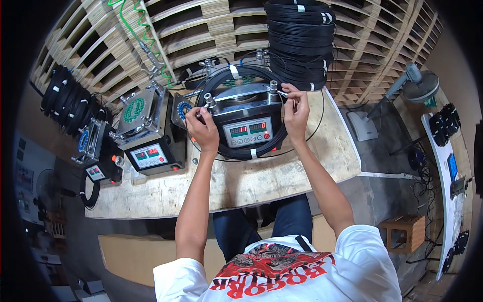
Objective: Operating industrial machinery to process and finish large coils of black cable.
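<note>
In front of me stands a polishing machine (246, 108) with a metal plate on top and a panel with red digits. A knurled metal post (210, 100) rises at its near left corner, and another post (273, 87) at its near right corner. My left hand (203, 130) is closed beside the left post, pinching a short metal lever. Beside the right post, my right hand (296, 110) closes its fingers on a similar metal lever (283, 93). The fingers partly hide both levers. A coil of black cable (246, 153), bound with white tape, loops around the machine.
Two similar machines, a larger one (146, 133) and a smaller-looking one (95, 151), stand on the wooden table (261, 183) to the left. Tall black cable coils (301, 45) are stacked behind. A fan (420, 85) and a brown plastic stool (402, 234) are at the right.
</note>
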A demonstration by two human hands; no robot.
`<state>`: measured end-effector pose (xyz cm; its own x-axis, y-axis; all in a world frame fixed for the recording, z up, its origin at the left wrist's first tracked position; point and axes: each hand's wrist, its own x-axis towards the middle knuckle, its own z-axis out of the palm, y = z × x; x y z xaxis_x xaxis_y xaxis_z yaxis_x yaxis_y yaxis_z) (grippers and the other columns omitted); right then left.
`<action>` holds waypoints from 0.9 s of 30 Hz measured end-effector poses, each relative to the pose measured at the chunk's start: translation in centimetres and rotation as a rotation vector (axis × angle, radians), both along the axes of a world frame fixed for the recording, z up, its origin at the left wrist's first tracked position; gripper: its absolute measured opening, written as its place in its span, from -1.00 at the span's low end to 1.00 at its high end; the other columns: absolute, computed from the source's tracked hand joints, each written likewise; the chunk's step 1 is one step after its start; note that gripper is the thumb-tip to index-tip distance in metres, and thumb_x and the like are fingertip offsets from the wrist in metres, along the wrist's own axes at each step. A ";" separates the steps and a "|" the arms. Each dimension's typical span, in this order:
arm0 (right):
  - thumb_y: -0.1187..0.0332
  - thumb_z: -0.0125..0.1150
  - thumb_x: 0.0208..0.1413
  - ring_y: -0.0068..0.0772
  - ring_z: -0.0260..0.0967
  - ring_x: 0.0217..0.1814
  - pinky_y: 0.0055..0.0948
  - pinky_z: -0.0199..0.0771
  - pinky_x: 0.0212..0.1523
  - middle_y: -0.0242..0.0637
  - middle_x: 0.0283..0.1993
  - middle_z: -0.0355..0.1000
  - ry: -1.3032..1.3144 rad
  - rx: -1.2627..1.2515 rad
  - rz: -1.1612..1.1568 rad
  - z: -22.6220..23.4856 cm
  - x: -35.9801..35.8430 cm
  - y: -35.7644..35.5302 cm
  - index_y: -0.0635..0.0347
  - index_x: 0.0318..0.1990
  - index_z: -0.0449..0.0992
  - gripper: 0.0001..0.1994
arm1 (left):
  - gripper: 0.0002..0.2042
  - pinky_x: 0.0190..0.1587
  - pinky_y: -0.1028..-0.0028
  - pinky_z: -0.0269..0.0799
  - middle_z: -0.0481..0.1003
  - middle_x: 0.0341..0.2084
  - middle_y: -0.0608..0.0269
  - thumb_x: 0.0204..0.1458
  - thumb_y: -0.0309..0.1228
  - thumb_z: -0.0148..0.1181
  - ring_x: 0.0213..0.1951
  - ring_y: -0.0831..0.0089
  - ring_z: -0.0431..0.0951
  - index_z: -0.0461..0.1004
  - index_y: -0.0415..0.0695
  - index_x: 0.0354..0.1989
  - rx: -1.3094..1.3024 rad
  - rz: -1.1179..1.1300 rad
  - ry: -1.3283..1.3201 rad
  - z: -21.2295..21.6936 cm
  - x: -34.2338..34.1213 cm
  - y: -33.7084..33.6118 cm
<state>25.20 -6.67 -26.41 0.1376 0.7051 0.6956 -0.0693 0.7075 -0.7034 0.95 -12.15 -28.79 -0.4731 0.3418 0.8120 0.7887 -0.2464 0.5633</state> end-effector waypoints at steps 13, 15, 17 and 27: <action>0.31 0.09 0.37 -0.55 0.25 -0.59 -0.40 0.25 -0.53 -0.27 -0.59 0.29 -0.208 -0.323 -0.146 2.1 1.6 0.9 0.25 -0.08 0.44 -0.81 | -0.81 -0.11 0.15 0.31 0.49 -0.34 0.01 0.25 -0.36 0.10 -0.31 0.02 0.46 0.39 -0.28 -0.23 0.024 -0.005 0.008 0.0 0.2 0.1; 0.33 0.15 0.33 -0.56 0.27 -0.56 -0.40 0.27 -0.51 -0.28 -0.56 0.32 -0.208 -0.349 -0.111 2.6 1.4 0.4 0.24 -0.04 0.43 -0.81 | -0.81 -0.11 0.15 0.30 0.50 -0.35 0.01 0.25 -0.36 0.10 -0.32 0.03 0.46 0.40 -0.28 -0.23 0.024 -0.001 0.003 -0.1 0.1 0.0; 0.39 0.17 0.30 -0.57 0.28 -0.51 -0.46 0.31 -0.45 -0.32 -0.54 0.34 -0.323 -0.236 -0.106 2.6 1.3 -0.7 0.23 0.01 0.41 -0.80 | -0.81 -0.11 0.15 0.30 0.50 -0.36 0.00 0.25 -0.36 0.10 -0.31 0.02 0.46 0.40 -0.27 -0.23 0.029 0.008 0.028 -0.1 0.1 0.0; 0.37 0.19 0.31 -0.64 0.30 -0.48 -0.57 0.31 -0.45 -0.38 -0.47 0.40 -0.257 -0.332 0.056 2.1 1.8 -1.3 0.29 -0.01 0.38 -0.78 | -0.80 -0.11 0.14 0.32 0.49 -0.33 -0.01 0.25 -0.35 0.10 -0.27 0.01 0.47 0.39 -0.29 -0.21 -0.008 0.001 -0.007 -0.1 0.1 -0.1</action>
